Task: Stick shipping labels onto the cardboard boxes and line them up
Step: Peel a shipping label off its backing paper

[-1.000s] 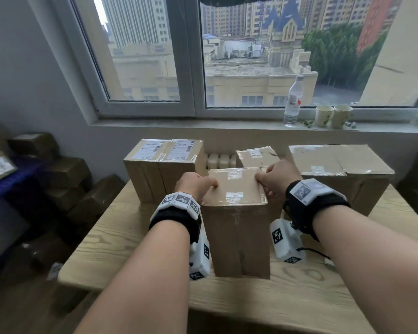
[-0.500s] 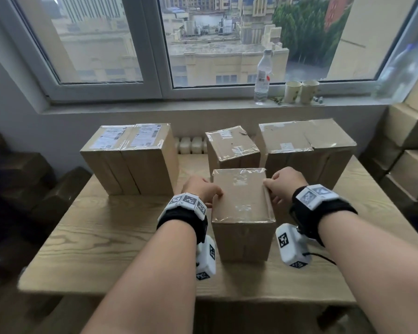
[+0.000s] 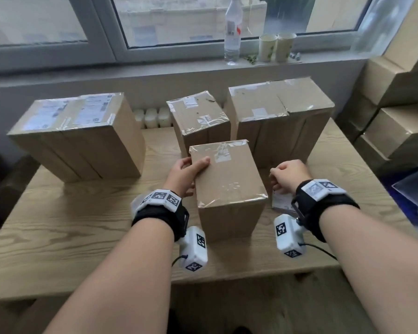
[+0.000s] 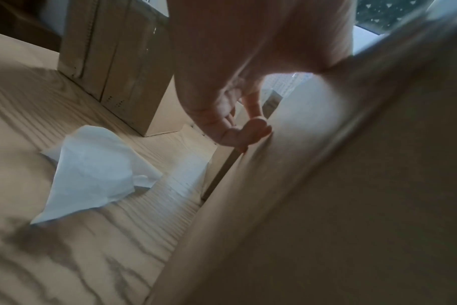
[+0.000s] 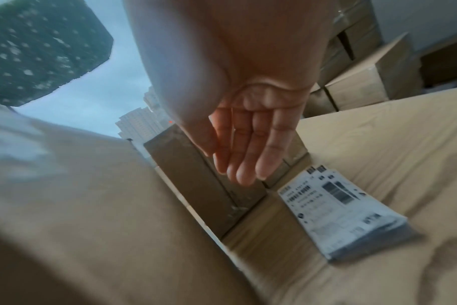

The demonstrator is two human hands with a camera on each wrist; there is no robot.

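Note:
A plain cardboard box (image 3: 227,186) with taped edges stands upright at mid-table. My left hand (image 3: 187,173) grips its upper left edge, thumb on top and fingers curled against the side (image 4: 238,132). My right hand (image 3: 284,174) is off the box, to its right. Its fingers (image 5: 243,156) are straight and hold nothing, just above a stack of shipping labels (image 5: 339,212) lying on the table (image 3: 280,201). Two labelled boxes (image 3: 77,131) stand side by side at the back left.
An unlabelled box (image 3: 198,121) and a larger pair of boxes (image 3: 280,116) stand behind the middle box. Crumpled white paper (image 4: 91,169) lies left of my left hand. A bottle (image 3: 232,32) and cups (image 3: 275,47) are on the sill. More boxes (image 3: 396,92) are stacked at right.
My right hand has let go of the middle box and moved right, over the label stack. My left hand has stayed on the box, thumb now on top. The head view has tilted down.

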